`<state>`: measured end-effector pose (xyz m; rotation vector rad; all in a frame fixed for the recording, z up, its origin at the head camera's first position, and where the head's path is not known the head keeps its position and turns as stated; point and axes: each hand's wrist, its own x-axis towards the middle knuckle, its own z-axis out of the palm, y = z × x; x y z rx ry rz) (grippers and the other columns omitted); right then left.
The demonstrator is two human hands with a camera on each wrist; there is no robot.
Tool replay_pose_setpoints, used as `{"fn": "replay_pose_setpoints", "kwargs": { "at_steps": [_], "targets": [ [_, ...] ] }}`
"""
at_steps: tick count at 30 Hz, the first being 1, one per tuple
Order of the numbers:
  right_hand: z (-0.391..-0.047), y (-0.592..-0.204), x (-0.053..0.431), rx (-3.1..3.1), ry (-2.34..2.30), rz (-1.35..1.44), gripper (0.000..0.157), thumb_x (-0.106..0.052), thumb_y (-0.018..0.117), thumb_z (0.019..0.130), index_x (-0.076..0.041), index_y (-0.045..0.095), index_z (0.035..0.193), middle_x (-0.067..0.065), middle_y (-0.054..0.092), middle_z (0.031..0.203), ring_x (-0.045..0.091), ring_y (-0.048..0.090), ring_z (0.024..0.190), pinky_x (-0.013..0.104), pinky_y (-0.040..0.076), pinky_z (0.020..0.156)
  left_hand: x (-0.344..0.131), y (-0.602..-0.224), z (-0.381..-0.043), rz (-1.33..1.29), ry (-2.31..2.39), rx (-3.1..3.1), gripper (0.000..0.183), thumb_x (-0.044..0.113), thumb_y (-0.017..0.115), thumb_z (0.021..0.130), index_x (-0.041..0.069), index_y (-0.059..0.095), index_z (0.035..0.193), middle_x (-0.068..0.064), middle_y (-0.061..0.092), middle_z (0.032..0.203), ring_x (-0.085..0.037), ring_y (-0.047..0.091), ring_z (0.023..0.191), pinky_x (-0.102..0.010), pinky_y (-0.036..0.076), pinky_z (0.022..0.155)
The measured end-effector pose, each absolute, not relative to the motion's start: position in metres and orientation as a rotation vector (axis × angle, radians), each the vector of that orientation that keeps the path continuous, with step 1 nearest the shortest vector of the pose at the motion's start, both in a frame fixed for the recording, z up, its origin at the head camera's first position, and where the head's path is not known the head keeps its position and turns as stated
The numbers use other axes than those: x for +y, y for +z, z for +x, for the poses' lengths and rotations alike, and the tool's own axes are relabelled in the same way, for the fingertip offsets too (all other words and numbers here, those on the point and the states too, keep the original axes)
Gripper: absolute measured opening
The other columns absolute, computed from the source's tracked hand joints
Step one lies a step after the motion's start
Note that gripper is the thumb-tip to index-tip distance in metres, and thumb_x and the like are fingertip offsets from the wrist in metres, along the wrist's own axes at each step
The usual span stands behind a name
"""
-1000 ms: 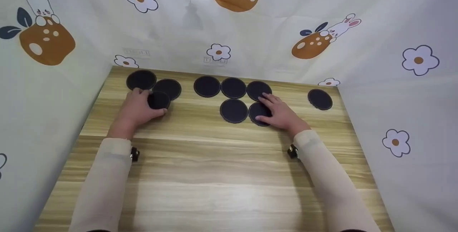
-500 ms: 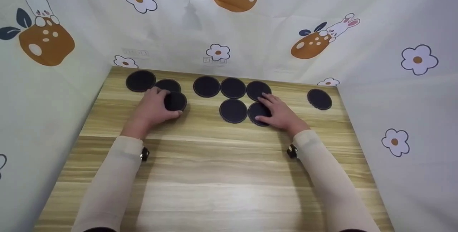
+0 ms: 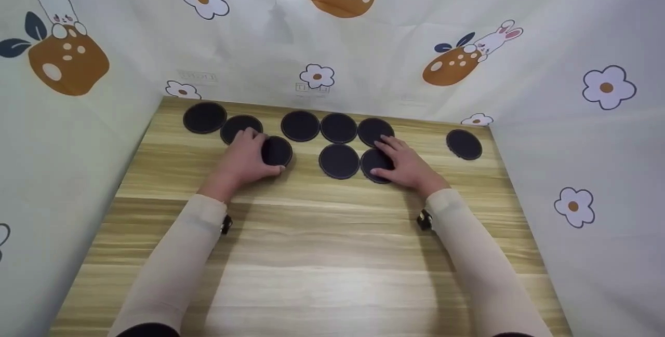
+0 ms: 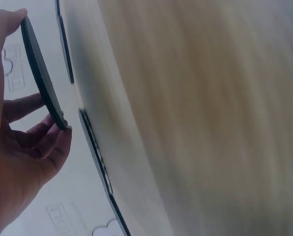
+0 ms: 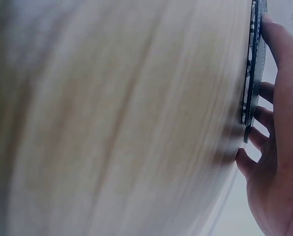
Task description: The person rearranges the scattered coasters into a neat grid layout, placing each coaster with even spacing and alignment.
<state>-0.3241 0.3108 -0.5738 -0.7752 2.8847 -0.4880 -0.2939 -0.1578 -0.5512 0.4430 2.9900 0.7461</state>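
Observation:
In the head view my left hand (image 3: pixel 244 159) grips a round black coaster (image 3: pixel 277 152) by its edges, thumb on the near side and fingers on the far side. The left wrist view shows this held coaster (image 4: pixel 42 73) edge-on, raised off the table. My right hand (image 3: pixel 409 164) rests over the front right coaster (image 3: pixel 375 165) of a touching group, fingers spread and reaching onto the coaster behind (image 3: pixel 374 130). In the right wrist view the thumb and fingers of the right hand (image 5: pixel 286 123) touch coasters lying flat.
Beside the right hand's coaster lies a front coaster (image 3: pixel 338 161). Behind are a middle coaster (image 3: pixel 338 127) and a left one (image 3: pixel 300 125). More coasters lie at the back left (image 3: pixel 205 117), (image 3: pixel 235 123) and far right (image 3: pixel 464 144). Printed cloth walls (image 3: pixel 249 41) surround the wooden table (image 3: pixel 322 254).
My left hand has carried its coaster to the right, away from the two back-left coasters and towards the group. The right hand has stayed in place.

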Motion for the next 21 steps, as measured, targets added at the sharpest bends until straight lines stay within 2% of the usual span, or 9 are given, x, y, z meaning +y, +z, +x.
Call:
{"fn": "replay_pose_setpoints", "kwargs": {
  "at_steps": [10,21],
  "targets": [
    [-0.324,-0.573,0.312,2.875,-0.483,-0.762,0.092,-0.067,0.069,0.101,-0.015,0.043,0.172,0.011,0.029,0.181,0.041,0.023,0.167,0.063,0.026,0.131,-0.126,-0.550,-0.294,0.451,0.683,3.007,0.102,0.061,0.087,0.079,-0.009,0.059,0.146,-0.035,0.049,0.146,-0.054,0.045,0.139,-0.064,0.045,0.118],
    [-0.326,-0.574,0.312,2.869,-0.478,-0.773,0.092,-0.065,0.071,0.101,-0.015,0.042,0.172,0.012,0.028,0.181,0.043,0.025,0.165,0.063,0.026,0.131,-0.104,-0.554,-0.298,0.498,0.629,2.980,0.104,0.060,0.087,0.081,-0.010,0.056,0.151,-0.033,0.051,0.143,-0.050,0.047,0.133,-0.058,0.046,0.116]
  ]
}}
